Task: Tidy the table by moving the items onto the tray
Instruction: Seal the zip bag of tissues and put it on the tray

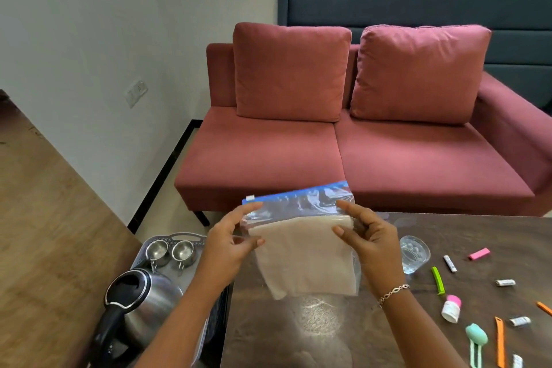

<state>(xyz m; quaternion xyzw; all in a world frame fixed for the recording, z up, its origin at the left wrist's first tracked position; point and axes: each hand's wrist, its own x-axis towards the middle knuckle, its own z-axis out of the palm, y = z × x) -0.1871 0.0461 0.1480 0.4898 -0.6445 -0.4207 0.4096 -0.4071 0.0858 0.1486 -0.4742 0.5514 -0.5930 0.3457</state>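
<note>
While pinched on both sides just under its blue seal: zip bag (301,251) held upright above the desk (313,337), long axis left to right, pale folded sheet inside. Left grip (230,243) clamped on the left edge, right grip (369,243) clamped on the right. Tray (185,236) to the left, just off the desk's edge, nearer the left grip. Already crowded: kettle (143,299) at the near end, two steel cups (157,251) at the far end. Probably a leftward carry, passing above the kettle. Glass (413,252) just right of the bag; small clips farther right, out of the way.
</note>
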